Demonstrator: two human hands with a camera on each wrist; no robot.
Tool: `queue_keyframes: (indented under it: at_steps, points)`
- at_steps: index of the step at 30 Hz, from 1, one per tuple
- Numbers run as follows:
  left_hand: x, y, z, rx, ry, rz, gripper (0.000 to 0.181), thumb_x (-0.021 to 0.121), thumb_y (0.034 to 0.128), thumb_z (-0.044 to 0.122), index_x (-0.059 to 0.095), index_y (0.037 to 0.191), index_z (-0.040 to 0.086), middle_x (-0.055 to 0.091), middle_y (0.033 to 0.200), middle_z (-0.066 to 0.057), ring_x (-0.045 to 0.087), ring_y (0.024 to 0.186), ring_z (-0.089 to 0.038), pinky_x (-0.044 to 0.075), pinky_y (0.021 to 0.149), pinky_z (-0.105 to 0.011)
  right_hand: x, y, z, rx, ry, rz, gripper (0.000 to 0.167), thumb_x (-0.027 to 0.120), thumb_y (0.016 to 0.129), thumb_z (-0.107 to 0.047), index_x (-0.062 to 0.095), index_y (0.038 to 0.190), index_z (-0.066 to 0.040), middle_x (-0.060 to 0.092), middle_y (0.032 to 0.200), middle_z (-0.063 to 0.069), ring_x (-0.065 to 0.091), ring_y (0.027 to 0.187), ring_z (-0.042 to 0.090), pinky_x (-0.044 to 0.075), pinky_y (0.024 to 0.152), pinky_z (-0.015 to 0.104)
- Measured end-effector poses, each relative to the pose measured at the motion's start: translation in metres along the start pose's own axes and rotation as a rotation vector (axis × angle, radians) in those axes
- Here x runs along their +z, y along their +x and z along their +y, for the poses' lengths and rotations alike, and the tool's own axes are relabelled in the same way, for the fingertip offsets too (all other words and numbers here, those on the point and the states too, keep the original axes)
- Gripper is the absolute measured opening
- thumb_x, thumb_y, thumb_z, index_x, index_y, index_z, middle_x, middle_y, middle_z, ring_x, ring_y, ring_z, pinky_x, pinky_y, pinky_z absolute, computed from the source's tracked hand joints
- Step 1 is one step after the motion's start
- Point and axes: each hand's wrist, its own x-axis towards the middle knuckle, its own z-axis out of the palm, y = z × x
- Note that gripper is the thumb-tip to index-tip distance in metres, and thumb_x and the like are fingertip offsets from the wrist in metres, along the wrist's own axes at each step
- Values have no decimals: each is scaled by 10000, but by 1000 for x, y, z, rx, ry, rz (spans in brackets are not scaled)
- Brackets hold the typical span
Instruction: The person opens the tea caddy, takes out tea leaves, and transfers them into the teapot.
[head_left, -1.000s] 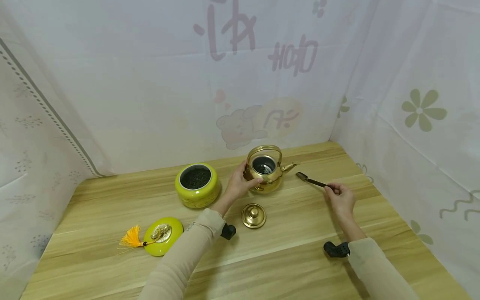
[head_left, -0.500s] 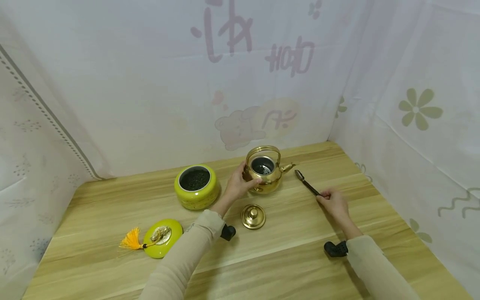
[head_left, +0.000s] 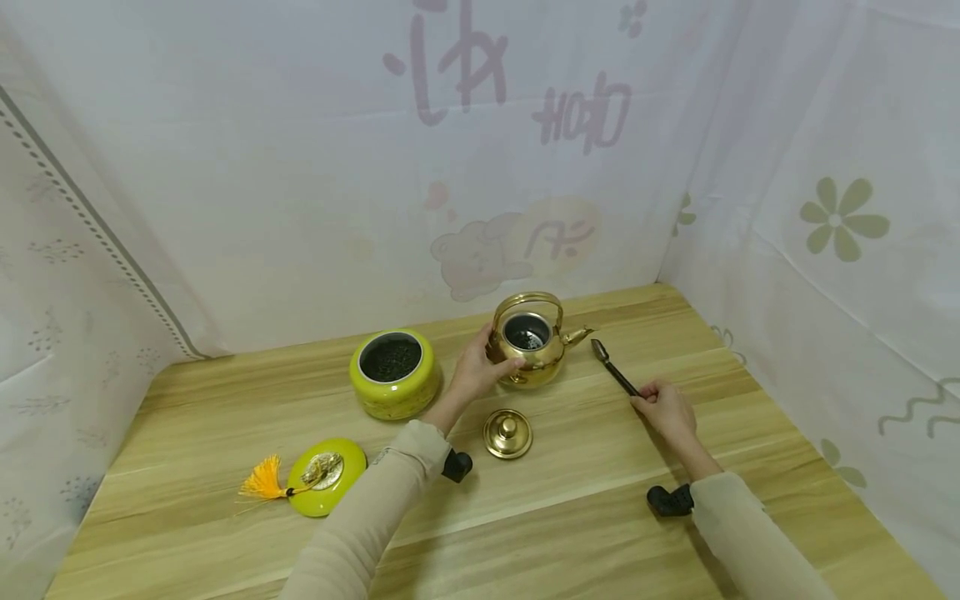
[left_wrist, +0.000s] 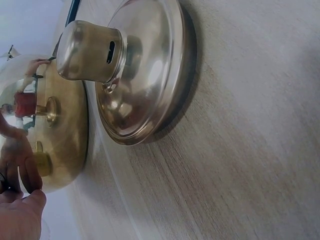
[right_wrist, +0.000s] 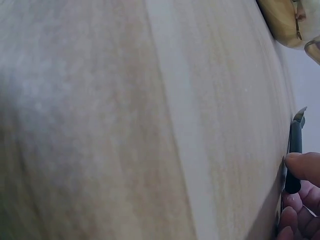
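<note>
The gold teapot (head_left: 536,367) stands at the back of the table, lidless, dark bits inside it. My left hand (head_left: 480,365) holds its left side, thumb on the front; the left wrist view shows the thumb (left_wrist: 31,207) against the shiny body (left_wrist: 70,120). A dark scoop (head_left: 619,377) lies low over the table right of the spout, its handle end pinched by my right hand (head_left: 669,412). In the right wrist view, thumb and fingers (right_wrist: 305,167) grip the black handle (right_wrist: 295,137). The gold lid (head_left: 507,434) rests in front of the teapot.
A yellow-green jar (head_left: 396,397) of dark leaves stands open left of the teapot. Its lid (head_left: 318,497) with an orange tassel (head_left: 263,478) lies nearer, beside my left sleeve. Patterned cloth (head_left: 300,208) hangs behind the wooden table (head_left: 525,533) and on both sides.
My right hand has moved slightly left, turning the scoop to a steeper slant with its head still near the spout. The left hand stays on the teapot.
</note>
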Motion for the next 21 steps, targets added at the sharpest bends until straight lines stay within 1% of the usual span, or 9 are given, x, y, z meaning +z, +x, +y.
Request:
queue_keyframes:
  at_steps: [8,14,21]
  points:
    - [0,0,1,-1,-5,1,833,754,806,283,302,1466,49,411,1449,-158,374,1341,-300,315,1107,-415,0,0,0,-14,11,9,220,671,845,-162,615,930,34,640,795,131,580,692,226,382,552,269]
    - [-1,0,1,7,-16,4,822,757,804,279,318,1459,50,420,1442,-155,381,1337,-296,319,1106,-411,0,-1,-1,-9,12,-4,237,679,843,-166,618,953,35,652,825,141,595,716,236,393,564,271]
    - [0,0,-1,12,-17,5,827,757,805,276,313,1456,25,404,1449,-168,370,1343,-304,309,1111,-415,0,-1,-1,-19,20,-1,237,690,838,-158,617,939,44,650,819,149,591,714,233,395,570,275]
